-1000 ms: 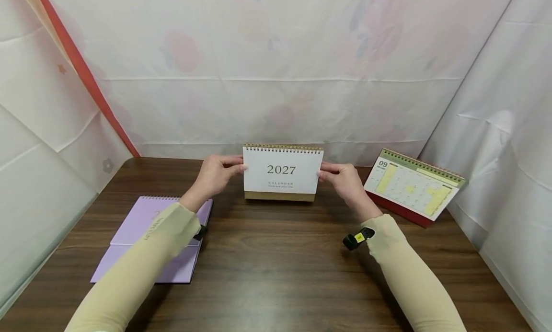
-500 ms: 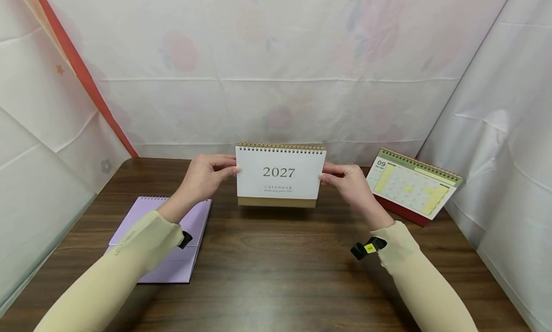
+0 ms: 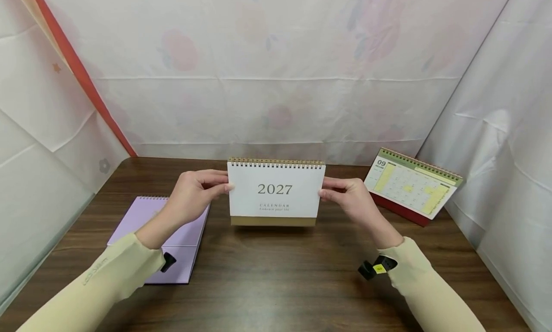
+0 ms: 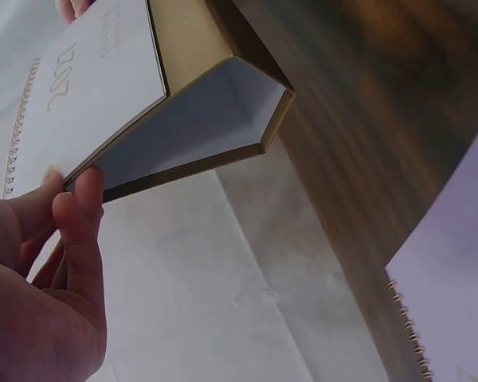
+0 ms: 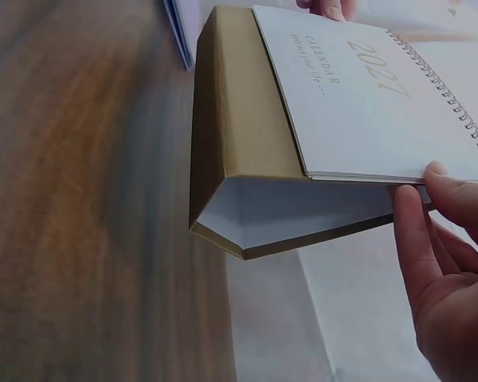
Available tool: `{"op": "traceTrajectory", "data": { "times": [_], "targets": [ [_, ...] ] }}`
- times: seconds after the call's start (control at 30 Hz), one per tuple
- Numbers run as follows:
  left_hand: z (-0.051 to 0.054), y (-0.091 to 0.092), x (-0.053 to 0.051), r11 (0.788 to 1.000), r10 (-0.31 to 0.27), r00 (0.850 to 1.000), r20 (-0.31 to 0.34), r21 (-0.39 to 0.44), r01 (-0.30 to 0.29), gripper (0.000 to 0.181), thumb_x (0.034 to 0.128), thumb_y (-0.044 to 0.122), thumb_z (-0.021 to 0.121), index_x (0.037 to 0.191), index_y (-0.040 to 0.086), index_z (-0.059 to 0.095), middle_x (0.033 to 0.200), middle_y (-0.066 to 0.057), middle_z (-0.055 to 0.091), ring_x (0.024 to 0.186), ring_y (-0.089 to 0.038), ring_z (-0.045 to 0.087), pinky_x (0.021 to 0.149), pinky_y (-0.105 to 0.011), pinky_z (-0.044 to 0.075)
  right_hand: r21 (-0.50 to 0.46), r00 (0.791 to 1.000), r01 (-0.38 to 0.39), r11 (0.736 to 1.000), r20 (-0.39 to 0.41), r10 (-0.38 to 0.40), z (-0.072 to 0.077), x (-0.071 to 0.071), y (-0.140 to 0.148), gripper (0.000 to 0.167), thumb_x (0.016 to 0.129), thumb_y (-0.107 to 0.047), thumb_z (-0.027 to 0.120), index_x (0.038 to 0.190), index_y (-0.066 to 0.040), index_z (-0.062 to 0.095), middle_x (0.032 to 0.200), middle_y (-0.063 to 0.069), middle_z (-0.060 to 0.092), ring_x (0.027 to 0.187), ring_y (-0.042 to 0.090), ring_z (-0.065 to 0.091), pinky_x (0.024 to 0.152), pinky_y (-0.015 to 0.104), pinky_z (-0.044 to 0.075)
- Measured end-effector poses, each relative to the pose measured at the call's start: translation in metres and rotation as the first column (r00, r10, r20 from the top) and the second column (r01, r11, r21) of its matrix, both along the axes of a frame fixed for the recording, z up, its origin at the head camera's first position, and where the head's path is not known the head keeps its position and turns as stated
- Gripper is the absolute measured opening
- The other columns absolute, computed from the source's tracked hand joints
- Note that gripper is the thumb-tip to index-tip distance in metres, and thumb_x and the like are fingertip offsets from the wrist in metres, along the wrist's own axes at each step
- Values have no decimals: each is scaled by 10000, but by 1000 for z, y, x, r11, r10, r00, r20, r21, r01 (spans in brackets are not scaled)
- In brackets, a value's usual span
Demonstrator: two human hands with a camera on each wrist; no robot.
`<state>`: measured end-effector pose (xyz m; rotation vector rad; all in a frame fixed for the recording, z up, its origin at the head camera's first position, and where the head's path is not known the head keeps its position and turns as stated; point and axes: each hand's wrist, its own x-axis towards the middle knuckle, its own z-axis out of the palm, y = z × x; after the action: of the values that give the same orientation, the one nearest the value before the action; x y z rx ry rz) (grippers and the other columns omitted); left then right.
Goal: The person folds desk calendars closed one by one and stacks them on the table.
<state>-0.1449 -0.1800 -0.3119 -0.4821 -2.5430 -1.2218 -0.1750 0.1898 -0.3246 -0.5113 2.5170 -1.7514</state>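
Note:
A white desk calendar (image 3: 274, 190) printed "2027" stands upright between both hands, its gold coil along the top and a tan stand below. My left hand (image 3: 189, 196) pinches its left edge, thumb on the front page and fingers behind. At the opposite edge, my right hand (image 3: 351, 200) grips it the same way. Both wrist views show the calendar's (image 4: 88, 87) folded stand from the side, hollow and open-ended. In the right wrist view the stand's base (image 5: 215, 119) appears raised off the table, though the exact gap is hard to judge.
A lilac spiral-bound calendar (image 3: 174, 265) lies on the wooden table (image 3: 276, 284) at the left, partly behind the left forearm. At the right, a green-topped calendar (image 3: 409, 188) showing "09" stands at an angle on a red base. White curtains (image 3: 276, 83) enclose the table's back and sides.
Both hands have brought the 2027 calendar nearer to me and slightly left, so it looks larger and lower in the head view. The other two calendars have stayed put.

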Motion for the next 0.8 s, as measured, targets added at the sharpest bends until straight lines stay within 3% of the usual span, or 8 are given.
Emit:
{"op": "traceTrajectory", "data": {
  "times": [0.23, 0.47, 0.7, 0.8],
  "targets": [
    [-8, -2, 16, 999, -10, 1000, 26, 31, 10, 155, 868, 135, 793, 1006, 66, 801, 1122, -70, 721, 729, -109, 685, 609, -247, 553, 19, 1000, -3, 1000, -15, 3, -9, 16, 0, 257, 875, -73, 769, 1119, 6, 751, 1249, 146, 664, 1005, 171, 689, 792, 297, 566],
    [-18, -3, 30, 1000, -7, 1000, 19, -12, 7, 136, 855, 123, 801, 983, 78, 808, 1097, -76, 730, 738, -119, 661, 578, -244, 530, 28, 999, -13, 1000, -40, 14, -19, 32, 1, 235, 848, -60, 788, 1076, -8, 771, 1220, 142, 679, 1114, 226, 643, 805, 283, 560],
    [-28, -1, 43, 997, -66, 992, 104, 58, 60, 119, 856, 108, 797, 964, 57, 803, 1134, -148, 707, 722, -189, 707, 563, -277, 565, 96, 993, -22, 995, -115, 33, -33, 42, 6, 207, 831, -124, 812, 1032, -76, 799, 1165, 84, 710, 1173, 227, 616, 853, 237, 525],
    [-31, 0, 46, 996, -74, 992, 106, 60, 67, 93, 851, 99, 799, 942, 79, 806, 1128, -134, 711, 726, -215, 705, 547, -284, 562, 99, 992, -28, 995, -118, 40, -36, 45, 8, 202, 829, -121, 812, 1025, -77, 800, 1175, 90, 705, 1174, 244, 616, 843, 236, 529]
  ]
}}
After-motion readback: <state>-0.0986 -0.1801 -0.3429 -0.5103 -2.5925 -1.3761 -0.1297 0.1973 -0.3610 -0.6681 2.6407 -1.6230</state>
